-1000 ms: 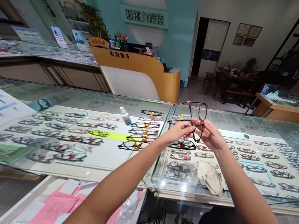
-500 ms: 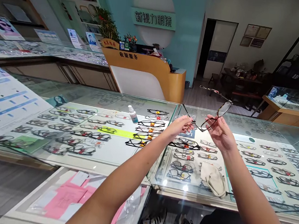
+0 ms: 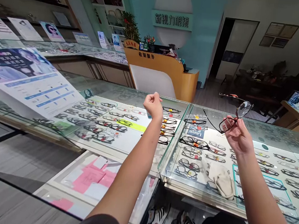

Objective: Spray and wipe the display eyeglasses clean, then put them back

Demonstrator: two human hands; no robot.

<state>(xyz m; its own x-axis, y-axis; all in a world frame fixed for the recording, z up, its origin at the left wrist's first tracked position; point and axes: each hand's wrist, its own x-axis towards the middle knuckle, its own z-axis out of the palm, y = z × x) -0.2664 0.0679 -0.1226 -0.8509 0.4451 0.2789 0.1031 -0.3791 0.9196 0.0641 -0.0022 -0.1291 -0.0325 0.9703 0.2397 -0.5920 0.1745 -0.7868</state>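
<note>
My right hand (image 3: 239,134) holds a pair of glasses (image 3: 227,125) up above the glass counter, by the rim near the bridge. Both temples of the frame are unfolded, one pointing left and the other away to the back. My left hand (image 3: 153,106) is over the left part of the counter with its fingers curled round the small white spray bottle. Nearly all of the bottle (image 3: 149,116) is hidden behind this hand; only a bluish bit shows. A crumpled beige cloth (image 3: 222,182) lies on the counter below my right hand.
Rows of glasses (image 3: 194,142) fill the glass display counter (image 3: 164,162). A printed price board (image 3: 48,88) leans at the left. Below, an open drawer (image 3: 81,158) holds pink packets. A wooden cashier desk (image 3: 159,62) stands behind.
My left hand has let go of the glasses and moved left to the spray bottle. My right hand still holds the glasses. The view has turned a little to the left.
</note>
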